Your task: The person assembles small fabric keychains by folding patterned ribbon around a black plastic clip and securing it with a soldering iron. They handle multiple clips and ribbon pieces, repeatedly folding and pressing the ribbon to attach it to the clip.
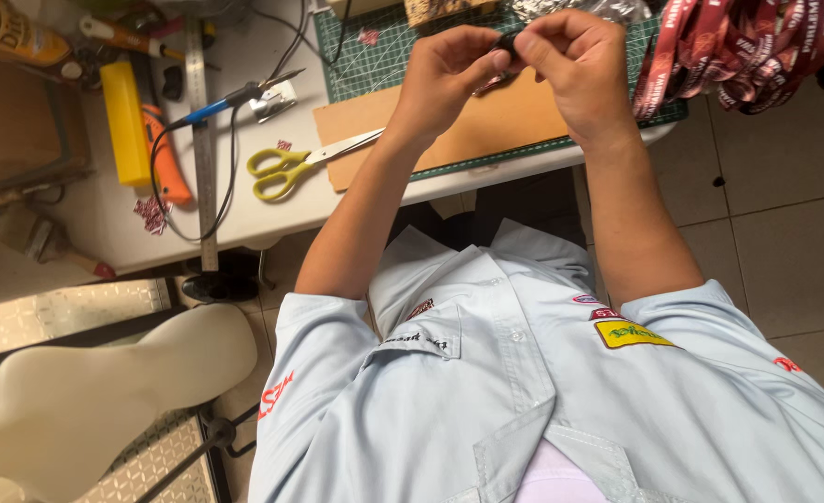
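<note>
Below, a floor of pale square tiles (pixel 784 233) takes up the right of the scene, and a white counter (pixel 114 219) runs across the far side with its edge toward the person, whose light blue shirt (pixel 486 401) fills the near middle. To the near left stands a cream moulded seat (pixel 86 391) on a dark stand, beside a strip of patterned metal plate (pixel 58 317). On the counter a green cutting mat (pixel 375 56) lies at the far middle, partly covered by a sheet of brown card (pixel 496 126). A heap of red printed lanyards (pixel 738 47) spills over the counter's far right corner. Left of the mat lie a long steel ruler (pixel 202 140), a yellow block (pixel 125 121) with an orange-handled tool (pixel 165 158) just beside it, a blue-handled tool with a black cable (pixel 212 107), and yellow-handled scissors (pixel 286 168) whose blades reach onto the card. No containers can be made out clearly. Both hands are raised over the mat: the left hand (pixel 445 79) and the right hand (pixel 575 70) meet at the fingertips, pinching a small dark piece (pixel 508 42) between them, too small to identify.
</note>
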